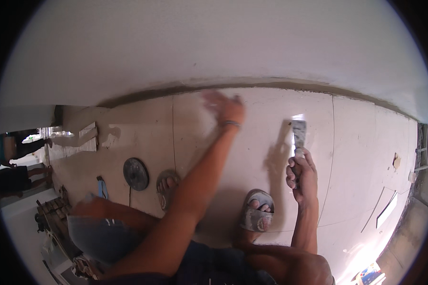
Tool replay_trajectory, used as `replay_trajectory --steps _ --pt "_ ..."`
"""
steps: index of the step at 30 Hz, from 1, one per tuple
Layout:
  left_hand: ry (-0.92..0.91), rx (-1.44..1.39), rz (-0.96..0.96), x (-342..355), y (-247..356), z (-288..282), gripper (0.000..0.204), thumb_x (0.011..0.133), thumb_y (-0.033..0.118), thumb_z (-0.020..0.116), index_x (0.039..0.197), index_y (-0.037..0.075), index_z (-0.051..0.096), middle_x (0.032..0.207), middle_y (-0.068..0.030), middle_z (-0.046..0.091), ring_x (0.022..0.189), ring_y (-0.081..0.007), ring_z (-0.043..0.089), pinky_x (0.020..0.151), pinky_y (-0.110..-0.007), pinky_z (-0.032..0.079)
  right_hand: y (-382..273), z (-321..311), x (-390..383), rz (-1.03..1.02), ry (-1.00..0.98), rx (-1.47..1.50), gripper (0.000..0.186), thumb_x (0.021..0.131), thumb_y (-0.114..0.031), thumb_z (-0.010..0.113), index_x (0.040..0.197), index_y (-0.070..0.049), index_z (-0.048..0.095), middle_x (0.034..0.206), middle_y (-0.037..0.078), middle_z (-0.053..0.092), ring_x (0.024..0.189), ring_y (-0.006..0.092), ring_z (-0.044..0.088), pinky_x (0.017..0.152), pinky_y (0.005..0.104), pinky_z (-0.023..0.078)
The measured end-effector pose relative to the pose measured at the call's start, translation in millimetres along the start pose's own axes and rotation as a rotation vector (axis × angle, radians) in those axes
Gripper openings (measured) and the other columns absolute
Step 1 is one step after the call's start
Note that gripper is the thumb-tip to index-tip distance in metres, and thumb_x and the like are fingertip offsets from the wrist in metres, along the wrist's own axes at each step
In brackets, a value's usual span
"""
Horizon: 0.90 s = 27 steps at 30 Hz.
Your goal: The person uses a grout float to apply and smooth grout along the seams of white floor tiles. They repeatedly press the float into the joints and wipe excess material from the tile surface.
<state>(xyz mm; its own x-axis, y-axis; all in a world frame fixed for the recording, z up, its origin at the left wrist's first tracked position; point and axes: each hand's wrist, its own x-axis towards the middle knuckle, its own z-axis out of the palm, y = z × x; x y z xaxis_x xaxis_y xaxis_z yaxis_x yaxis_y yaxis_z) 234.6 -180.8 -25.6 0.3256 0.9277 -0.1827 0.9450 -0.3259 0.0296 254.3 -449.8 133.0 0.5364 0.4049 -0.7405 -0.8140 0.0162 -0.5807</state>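
My right hand (302, 175) is closed round the handle of a putty knife (298, 130). Its grey-smeared blade points away from me, above the tiled floor. Over the floor near the foot of the wall, my left hand (227, 109) is smeared by motion, with a band at the wrist. I cannot make out its fingers or anything in them. Just beyond it, a dark grey strip (185, 88) runs along the joint where the white wall (214, 42) meets the tiles (266, 107).
Dusty sandals (257, 217) are on my feet. To the left lie a dark round disc (136, 174) and a blue-handled tool (102, 187). Two people (14, 180) stand at the far left. White offcuts (386, 209) lie at the right, near the floor's edge.
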Motion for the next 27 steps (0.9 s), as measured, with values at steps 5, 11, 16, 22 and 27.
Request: replay_trajectory --steps 5,11,16,22,27 --pt "-0.385 -0.709 0.926 -152 96 17 0.056 0.091 0.024 0.068 0.138 -0.003 0.057 0.149 -0.0270 0.052 0.146 -0.0397 0.042 0.122 -0.048 0.032 -19 -17 -21 -0.200 0.161 -0.093 0.024 0.104 -0.019 0.053 0.127 -0.010 0.052 0.085 0.001 0.052 0.056 0.0053 0.045 0.037 0.0186 0.032" --pt "-0.479 -0.171 1.546 -146 74 -40 0.020 0.090 0.008 0.061 0.107 0.001 0.069 0.100 -0.0191 0.073 0.094 -0.0386 0.072 0.083 -0.047 0.058 -33 -43 -18 -0.308 0.227 -0.145 0.046 0.107 -0.029 0.046 0.149 -0.011 0.049 0.083 -0.002 0.055 0.061 0.0041 0.047 0.044 0.0195 0.030" --pt "-0.503 0.182 1.583 -44 -35 -153 0.031 0.084 0.004 0.059 0.115 0.005 0.062 0.111 -0.0199 0.067 0.095 -0.0397 0.070 0.082 -0.050 0.058 -28 -40 -14 -0.247 0.145 -0.283 0.037 0.100 -0.021 0.054 0.134 -0.005 0.055 0.081 -0.001 0.054 0.061 0.0063 0.047 0.048 0.0222 0.031" --pt "-0.647 0.452 0.865 39 -196 -190 0.055 0.096 0.027 0.056 0.134 -0.011 0.051 0.137 -0.0313 0.054 0.131 -0.0436 0.053 0.109 -0.050 0.045 -30 -18 -3 0.048 -0.188 -0.444 0.018 0.094 -0.013 0.058 0.108 -0.010 0.049 0.083 0.005 0.055 0.056 0.0135 0.055 0.036 0.0284 0.043" --pt "-0.403 0.018 0.300 74 -231 -96 0.093 0.105 0.053 0.041 0.157 -0.017 0.009 0.165 -0.0388 0.008 0.156 -0.0510 0.006 0.126 -0.058 0.016 -60 14 -25 0.199 -0.156 -0.776 0.018 0.098 -0.018 0.061 0.110 -0.009 0.050 0.083 0.006 0.055 0.056 0.0139 0.056 0.039 0.0280 0.043"
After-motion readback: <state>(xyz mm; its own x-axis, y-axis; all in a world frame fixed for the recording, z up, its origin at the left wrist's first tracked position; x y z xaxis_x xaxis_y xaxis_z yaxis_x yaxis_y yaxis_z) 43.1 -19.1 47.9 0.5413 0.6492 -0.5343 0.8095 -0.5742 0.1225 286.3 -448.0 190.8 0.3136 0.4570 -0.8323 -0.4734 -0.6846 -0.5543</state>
